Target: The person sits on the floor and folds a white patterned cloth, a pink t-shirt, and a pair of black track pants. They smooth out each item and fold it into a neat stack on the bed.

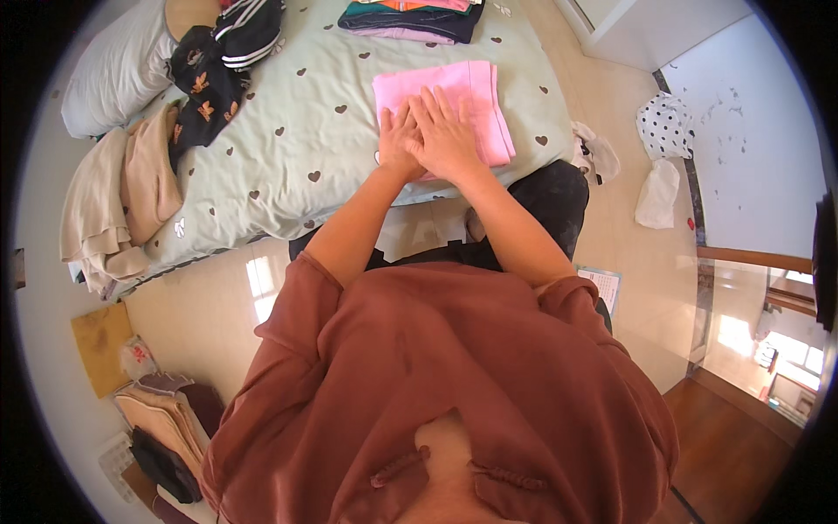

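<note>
A folded pink cloth or garment (490, 121) lies flat near the edge of a bed with a pale green heart-print cover (288, 157). Both palms are down on it. My left hand (398, 147) presses on its left part with the fingers spread. My right hand (448, 137) rests on the middle, its thumb side lapping over my left hand. Neither hand grips anything. Part of the cloth's near edge is hidden under my wrists.
Beyond the cloth sits a stack of folded clothes (412, 26). Dark printed clothing (206, 98), a beige garment (124, 196) and a white pillow (121, 72) lie at the left. A polka-dot cloth (664, 124) and a white bag-like item (658, 195) are on the floor, right.
</note>
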Tool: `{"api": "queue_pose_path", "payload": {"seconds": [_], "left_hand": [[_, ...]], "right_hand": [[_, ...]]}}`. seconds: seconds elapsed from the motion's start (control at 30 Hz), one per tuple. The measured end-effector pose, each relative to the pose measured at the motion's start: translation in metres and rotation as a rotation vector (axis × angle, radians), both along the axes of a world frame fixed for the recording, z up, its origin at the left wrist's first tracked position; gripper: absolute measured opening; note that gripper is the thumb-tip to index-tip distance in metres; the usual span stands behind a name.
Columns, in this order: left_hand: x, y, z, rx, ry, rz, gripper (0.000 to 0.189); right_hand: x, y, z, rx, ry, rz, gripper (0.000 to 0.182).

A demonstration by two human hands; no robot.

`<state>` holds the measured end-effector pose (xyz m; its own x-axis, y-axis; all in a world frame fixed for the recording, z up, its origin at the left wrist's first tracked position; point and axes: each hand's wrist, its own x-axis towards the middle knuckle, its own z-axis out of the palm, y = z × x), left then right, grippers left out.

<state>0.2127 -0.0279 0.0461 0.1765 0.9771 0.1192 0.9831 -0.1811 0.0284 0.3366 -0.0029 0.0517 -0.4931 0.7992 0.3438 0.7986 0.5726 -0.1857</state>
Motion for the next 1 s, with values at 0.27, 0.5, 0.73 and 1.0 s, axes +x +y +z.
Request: {"api": "queue_pose_path", "payload": {"seconds": [0.27, 0.5, 0.73, 1.0], "left_hand": [[-0.003, 0.0, -0.019, 0.137, -0.231, 0.034, 0.073], [-0.031, 0.006, -0.027, 0.125, -1.005, 0.489, 0.066], [-0.034, 0.006, 0.007, 0.017, -1.075, 0.579, 0.06], [-0.017, 0.018, -0.015, 0.2, -0.333, 0.213, 0.068]], "right_hand": [[0.054, 0.023, -0.02, -0.132, -0.108, -0.177, 0.084], [0.067, 0.033, -0.028, -0.159, -0.108, -0.205, 0.081], [0.061, 0.03, -0.013, -0.182, -0.055, -0.19, 0.074], [0.012, 0.051, 0.007, 0.018, -0.126, -0.07, 0.061]]}}
